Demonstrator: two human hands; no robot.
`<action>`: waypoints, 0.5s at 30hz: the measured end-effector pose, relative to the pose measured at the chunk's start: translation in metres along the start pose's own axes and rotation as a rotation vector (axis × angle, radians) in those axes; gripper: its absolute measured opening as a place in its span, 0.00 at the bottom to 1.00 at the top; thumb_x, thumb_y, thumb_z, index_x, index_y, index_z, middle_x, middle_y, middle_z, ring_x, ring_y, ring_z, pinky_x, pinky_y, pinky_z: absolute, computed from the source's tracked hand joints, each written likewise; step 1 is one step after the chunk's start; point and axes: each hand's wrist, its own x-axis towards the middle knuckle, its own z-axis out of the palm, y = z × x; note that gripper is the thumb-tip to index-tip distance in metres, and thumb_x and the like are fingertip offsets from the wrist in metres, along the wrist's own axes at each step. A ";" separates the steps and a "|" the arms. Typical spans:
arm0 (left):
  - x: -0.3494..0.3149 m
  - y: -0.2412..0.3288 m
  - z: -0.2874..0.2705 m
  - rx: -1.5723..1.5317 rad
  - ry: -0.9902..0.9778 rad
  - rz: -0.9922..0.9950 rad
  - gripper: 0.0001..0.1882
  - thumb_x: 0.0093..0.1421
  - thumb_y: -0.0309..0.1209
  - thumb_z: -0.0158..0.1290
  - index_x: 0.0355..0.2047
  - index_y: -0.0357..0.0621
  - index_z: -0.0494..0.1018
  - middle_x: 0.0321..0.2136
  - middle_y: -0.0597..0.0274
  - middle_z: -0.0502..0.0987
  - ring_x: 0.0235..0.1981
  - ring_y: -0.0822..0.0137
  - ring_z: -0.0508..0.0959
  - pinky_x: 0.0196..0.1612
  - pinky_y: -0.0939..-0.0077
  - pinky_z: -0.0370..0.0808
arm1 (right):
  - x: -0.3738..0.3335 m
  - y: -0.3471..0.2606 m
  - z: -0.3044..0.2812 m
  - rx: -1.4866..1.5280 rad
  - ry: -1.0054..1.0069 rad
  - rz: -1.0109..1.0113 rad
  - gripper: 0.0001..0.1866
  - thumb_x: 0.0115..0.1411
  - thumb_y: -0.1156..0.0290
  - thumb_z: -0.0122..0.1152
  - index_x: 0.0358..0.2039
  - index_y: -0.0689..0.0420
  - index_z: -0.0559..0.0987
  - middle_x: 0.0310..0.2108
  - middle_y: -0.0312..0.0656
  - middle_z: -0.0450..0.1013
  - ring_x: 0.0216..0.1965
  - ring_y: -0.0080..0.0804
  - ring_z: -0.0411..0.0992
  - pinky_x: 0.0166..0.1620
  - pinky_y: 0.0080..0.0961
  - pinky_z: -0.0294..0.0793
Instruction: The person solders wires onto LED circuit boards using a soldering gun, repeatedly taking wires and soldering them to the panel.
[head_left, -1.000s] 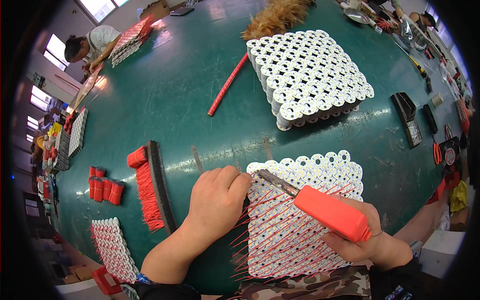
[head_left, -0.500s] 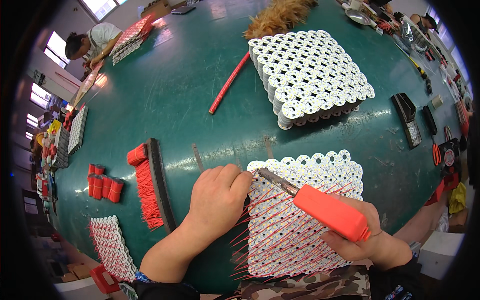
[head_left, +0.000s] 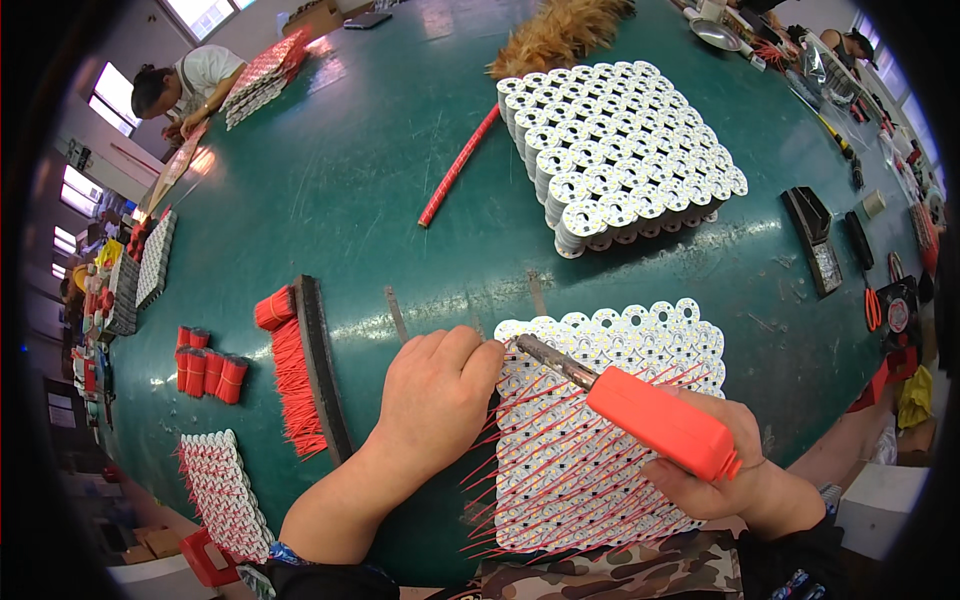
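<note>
A white panel of joined round circuit boards (head_left: 610, 440) lies in front of me, with many thin red wires (head_left: 540, 480) slanting across it and sticking out past its left edge. My right hand (head_left: 725, 455) is wrapped round the red handle of a soldering iron (head_left: 655, 420). The iron's dark metal barrel points up and left, its tip at the panel's upper left corner. Right beside that tip, my left hand (head_left: 445, 385) is closed, fingers curled at the panel's edge; whatever they pinch is hidden behind the hand.
A tall stack of bare panels (head_left: 620, 150) stands beyond. To the left are a dark holder of loose red wires (head_left: 300, 380), red wire bundles (head_left: 210, 372) and a wired panel (head_left: 225, 490). A black tray (head_left: 815, 240) sits at right. Another person (head_left: 200, 85) works at far left.
</note>
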 end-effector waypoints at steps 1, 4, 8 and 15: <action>-0.001 0.000 0.000 -0.002 0.004 0.000 0.06 0.52 0.23 0.58 0.31 0.42 0.76 0.24 0.60 0.71 0.26 0.56 0.76 0.30 0.61 0.72 | -0.001 0.000 0.000 0.004 0.003 0.003 0.35 0.50 0.74 0.74 0.59 0.66 0.71 0.44 0.53 0.80 0.39 0.46 0.82 0.44 0.34 0.82; 0.000 0.000 -0.002 -0.001 -0.007 0.001 0.06 0.52 0.23 0.58 0.32 0.42 0.77 0.24 0.60 0.71 0.26 0.56 0.76 0.30 0.60 0.73 | 0.001 -0.002 -0.011 -0.029 -0.106 0.026 0.34 0.52 0.73 0.74 0.58 0.67 0.71 0.45 0.54 0.80 0.42 0.45 0.82 0.47 0.34 0.81; 0.001 -0.001 -0.002 -0.002 -0.006 0.001 0.06 0.52 0.23 0.58 0.32 0.42 0.77 0.24 0.60 0.71 0.26 0.56 0.76 0.31 0.60 0.73 | -0.003 -0.008 -0.017 -0.030 -0.099 0.058 0.33 0.53 0.73 0.74 0.58 0.67 0.71 0.46 0.54 0.79 0.43 0.45 0.82 0.48 0.33 0.80; 0.001 0.001 -0.003 -0.026 0.035 0.003 0.09 0.49 0.22 0.60 0.32 0.43 0.77 0.27 0.60 0.75 0.28 0.56 0.77 0.32 0.61 0.73 | -0.009 -0.009 -0.019 -0.045 -0.063 0.065 0.32 0.54 0.74 0.72 0.57 0.68 0.72 0.46 0.53 0.79 0.43 0.44 0.82 0.47 0.32 0.80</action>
